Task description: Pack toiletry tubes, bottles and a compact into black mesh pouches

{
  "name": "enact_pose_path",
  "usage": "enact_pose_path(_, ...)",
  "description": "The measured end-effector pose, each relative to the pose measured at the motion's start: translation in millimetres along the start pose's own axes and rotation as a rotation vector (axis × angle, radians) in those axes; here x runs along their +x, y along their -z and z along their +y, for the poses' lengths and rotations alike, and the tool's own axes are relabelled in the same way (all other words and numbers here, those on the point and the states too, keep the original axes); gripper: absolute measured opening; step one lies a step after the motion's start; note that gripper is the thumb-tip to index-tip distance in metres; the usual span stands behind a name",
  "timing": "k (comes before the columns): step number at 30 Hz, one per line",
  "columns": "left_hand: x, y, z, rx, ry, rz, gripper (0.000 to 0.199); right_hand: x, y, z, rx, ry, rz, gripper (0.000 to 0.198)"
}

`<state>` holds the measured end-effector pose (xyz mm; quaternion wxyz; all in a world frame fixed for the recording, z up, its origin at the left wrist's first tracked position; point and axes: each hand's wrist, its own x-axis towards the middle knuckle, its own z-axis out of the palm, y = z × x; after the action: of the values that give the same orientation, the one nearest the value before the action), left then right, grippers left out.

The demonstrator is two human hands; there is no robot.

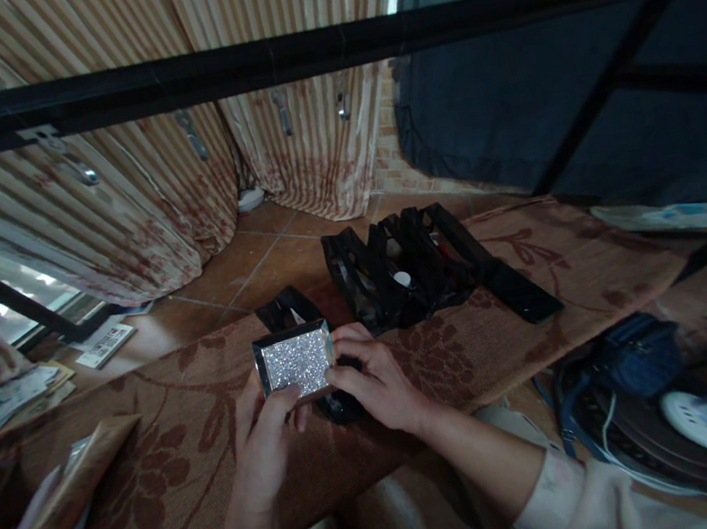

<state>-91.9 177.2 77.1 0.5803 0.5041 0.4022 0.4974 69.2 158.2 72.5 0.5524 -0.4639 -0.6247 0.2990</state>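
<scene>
A small rectangular case (pixel 296 366) with a shiny metallic rim and a glittering rhinestone face is held up in both hands, its face tilted toward me. My left hand (pixel 265 430) grips its lower left side, thumb on the bottom edge of the face. At the right side, my right hand (pixel 378 380) pinches it, thumb at the lower right corner and fingers behind. Whether the case has a lid or catch does not show. Directly behind it, partly hidden, lies a black strap-like item (pixel 293 302) on the patterned cloth (pixel 443 363).
A black mesh organizer (pixel 367 285) with several compartments and small items stands beyond my right hand. A black phone-like slab (pixel 522 289) lies to its right. At left are paper packets (pixel 62 516). A white power strip (pixel 702 422) with cables sits lower right. A dark metal bar (pixel 263 63) crosses above.
</scene>
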Motion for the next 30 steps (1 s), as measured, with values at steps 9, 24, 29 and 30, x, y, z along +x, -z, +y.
enact_pose_path(9,0.1,-1.7,-1.4,-0.038,-0.028,-0.009,0.006,0.9,0.8,-1.0,0.012,-0.008,-0.003,0.014)
enact_pose_path(24,0.5,-4.1,2.1,-0.111,-0.008,-0.043,0.005,1.2,3.4,1.0,0.063,0.012,-0.035,0.029)
enact_pose_path(29,0.0,-6.9,2.7,-0.105,0.006,-0.036,0.008,1.7,4.4,-1.6,0.045,0.023,-0.044,0.032)
enact_pose_path(30,0.1,-7.0,2.4,-0.106,0.006,-0.034,0.008,1.7,4.5,-2.0,0.041,0.021,-0.044,0.032)
